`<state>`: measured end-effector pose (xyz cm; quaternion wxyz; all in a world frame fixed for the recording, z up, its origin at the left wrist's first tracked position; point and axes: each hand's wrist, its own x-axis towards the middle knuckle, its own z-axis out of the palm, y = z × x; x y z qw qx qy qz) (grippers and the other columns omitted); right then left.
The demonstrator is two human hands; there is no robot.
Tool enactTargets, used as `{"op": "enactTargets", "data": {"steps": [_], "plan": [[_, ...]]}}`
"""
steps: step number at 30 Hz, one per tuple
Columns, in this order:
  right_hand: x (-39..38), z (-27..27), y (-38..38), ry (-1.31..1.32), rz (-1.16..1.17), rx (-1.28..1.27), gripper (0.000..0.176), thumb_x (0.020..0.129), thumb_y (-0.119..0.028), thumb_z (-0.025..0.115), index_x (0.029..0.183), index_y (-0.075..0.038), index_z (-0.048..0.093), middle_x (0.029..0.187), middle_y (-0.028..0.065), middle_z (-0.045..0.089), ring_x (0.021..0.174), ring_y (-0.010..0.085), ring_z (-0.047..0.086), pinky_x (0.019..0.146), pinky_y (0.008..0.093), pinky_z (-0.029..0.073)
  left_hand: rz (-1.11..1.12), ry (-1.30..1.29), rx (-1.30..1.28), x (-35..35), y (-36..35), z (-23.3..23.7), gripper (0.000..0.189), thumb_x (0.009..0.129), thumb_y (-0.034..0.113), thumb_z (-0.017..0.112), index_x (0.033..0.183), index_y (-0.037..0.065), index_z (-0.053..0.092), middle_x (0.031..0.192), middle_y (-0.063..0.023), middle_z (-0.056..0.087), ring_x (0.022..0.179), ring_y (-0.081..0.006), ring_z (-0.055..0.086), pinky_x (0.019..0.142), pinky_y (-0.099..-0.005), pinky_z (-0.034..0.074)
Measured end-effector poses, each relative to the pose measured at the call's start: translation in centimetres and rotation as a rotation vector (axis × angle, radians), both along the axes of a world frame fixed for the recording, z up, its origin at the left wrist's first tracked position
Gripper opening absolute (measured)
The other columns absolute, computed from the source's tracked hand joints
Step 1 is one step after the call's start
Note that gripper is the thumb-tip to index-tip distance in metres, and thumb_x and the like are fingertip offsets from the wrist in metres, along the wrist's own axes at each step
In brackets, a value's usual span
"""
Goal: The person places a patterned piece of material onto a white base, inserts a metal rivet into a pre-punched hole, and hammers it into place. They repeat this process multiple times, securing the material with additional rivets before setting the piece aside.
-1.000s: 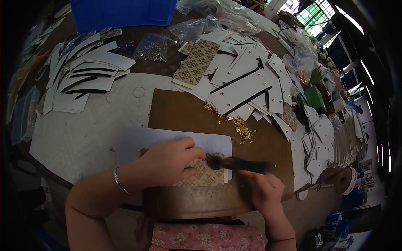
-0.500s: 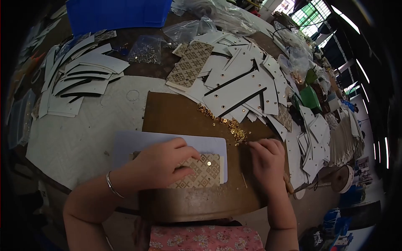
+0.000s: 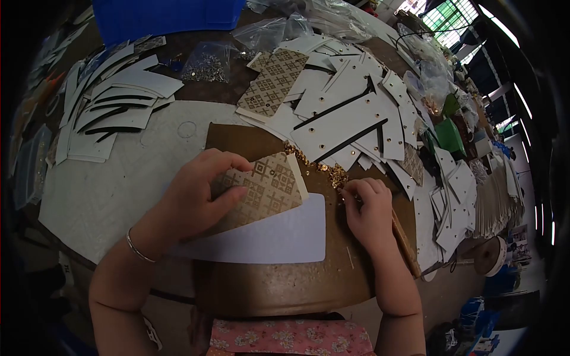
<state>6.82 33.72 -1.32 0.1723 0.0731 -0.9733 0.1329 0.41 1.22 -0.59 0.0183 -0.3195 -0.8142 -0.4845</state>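
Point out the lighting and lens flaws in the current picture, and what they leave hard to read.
Head view: wide-angle distortion bows the scene, with the corners black; head view: the window and strip light glare at upper right; head view: a soft sheen on the near part of the brown board; head view: the patterned panel reads clearly, the gold pieces run together.

And there's a blue bin (image 3: 169, 22) up top for you, crumpled clear plastic (image 3: 335, 21) to its right, a bag of small silvery pieces (image 3: 208, 62) lying in front! Out on your left, a clear box (image 3: 31, 168); over to your right, a green box (image 3: 449, 136), a round reel (image 3: 490, 256), and a bright window (image 3: 448, 22) beside a strip light (image 3: 500, 26)!
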Motion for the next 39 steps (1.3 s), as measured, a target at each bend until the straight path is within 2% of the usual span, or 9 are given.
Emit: {"op": "enactTargets", "data": {"steps": [1, 4, 8, 10, 16, 25, 28, 39], "plan": [[0.3, -0.1, -0.2, 0.099, 0.047, 0.04, 0.014, 0.083, -0.007, 0.073, 0.096, -0.01, 0.068, 0.093, 0.0042, 0.067, 0.091, 0.0265, 0.063, 0.084, 0.04, 0.046, 0.007, -0.011, -0.001, 0.1, -0.1, 0.2, 0.031, 0.085, 0.006, 0.073, 0.115, 0.006, 0.066, 0.105, -0.012, 0.066, 0.1, -0.0288, 0.063, 0.088, -0.0363, 0.051], [1.4, 0.5, -1.6, 0.138, 0.176, -0.003, 0.013, 0.083, -0.005, 0.073, 0.093, -0.01, 0.066, 0.093, 0.0048, 0.066, 0.091, 0.0274, 0.062, 0.083, 0.0395, 0.045, 0.007, 0.004, -0.002, 0.0, -0.1, 0.6, 0.031, 0.084, 0.006, 0.073, 0.115, 0.006, 0.066, 0.106, -0.0113, 0.066, 0.1, -0.028, 0.063, 0.089, -0.0364, 0.051], [1.4, 0.3, 0.0, 0.136, 0.076, -0.084, 0.015, 0.082, 0.0, 0.072, 0.094, -0.008, 0.066, 0.094, 0.0071, 0.067, 0.093, 0.029, 0.063, 0.084, 0.0396, 0.046, 0.021, 0.017, -0.008, -0.1, -0.3, 0.9, 0.031, 0.084, 0.005, 0.073, 0.115, 0.006, 0.066, 0.106, -0.0111, 0.067, 0.1, -0.0274, 0.063, 0.088, -0.0362, 0.051], [1.3, 0.5, 0.1, 0.127, 0.008, 0.049, 0.015, 0.082, 0.0, 0.072, 0.094, -0.008, 0.067, 0.095, 0.0063, 0.067, 0.093, 0.0285, 0.062, 0.085, 0.0395, 0.045, 0.027, -0.042, -0.015, -0.1, -0.4, 0.9, 0.031, 0.084, 0.005, 0.073, 0.115, 0.006, 0.066, 0.108, -0.0113, 0.067, 0.101, -0.0271, 0.063, 0.088, -0.0357, 0.051], [0.3, 0.2, -0.2, 0.12, -0.039, 0.1, 0.013, 0.084, -0.004, 0.072, 0.096, -0.01, 0.069, 0.096, 0.0045, 0.067, 0.095, 0.0277, 0.062, 0.087, 0.0404, 0.043, 0.013, -0.07, -0.053, 0.4, 0.1, 1.3, 0.032, 0.084, 0.005, 0.073, 0.115, 0.006, 0.066, 0.11, -0.0116, 0.066, 0.103, -0.0275, 0.063, 0.09, -0.0355, 0.051], [0.0, 0.0, -0.7, 0.061, 0.021, 0.152, 0.012, 0.084, -0.014, 0.075, 0.095, -0.013, 0.072, 0.097, 0.0032, 0.067, 0.098, 0.0255, 0.062, 0.094, 0.0434, 0.043, 0.025, -0.075, -0.062, 0.6, 0.1, 1.4, 0.031, 0.084, 0.005, 0.073, 0.115, 0.006, 0.066, 0.109, -0.0109, 0.066, 0.101, -0.0272, 0.063, 0.088, -0.0354, 0.051], [0.0, 0.2, -0.8, 0.024, 0.019, 0.146, 0.014, 0.084, -0.009, 0.074, 0.098, -0.011, 0.072, 0.101, 0.0048, 0.068, 0.101, 0.0277, 0.062, 0.094, 0.0428, 0.044, 0.021, -0.061, -0.056, 0.6, 0.2, 1.5, 0.031, 0.084, 0.005, 0.073, 0.115, 0.007, 0.066, 0.108, -0.0105, 0.066, 0.099, -0.0261, 0.063, 0.085, -0.0347, 0.051], [1.0, 0.7, -1.0, -0.045, 0.008, 0.074, 0.016, 0.084, -0.009, 0.074, 0.099, -0.01, 0.072, 0.102, 0.0072, 0.068, 0.101, 0.0304, 0.063, 0.094, 0.0432, 0.045, 0.026, -0.041, -0.039, 0.5, 0.1, 1.2, 0.031, 0.085, 0.004, 0.072, 0.115, 0.007, 0.066, 0.107, -0.0098, 0.065, 0.094, -0.0237, 0.063, 0.079, -0.0325, 0.051]]}}
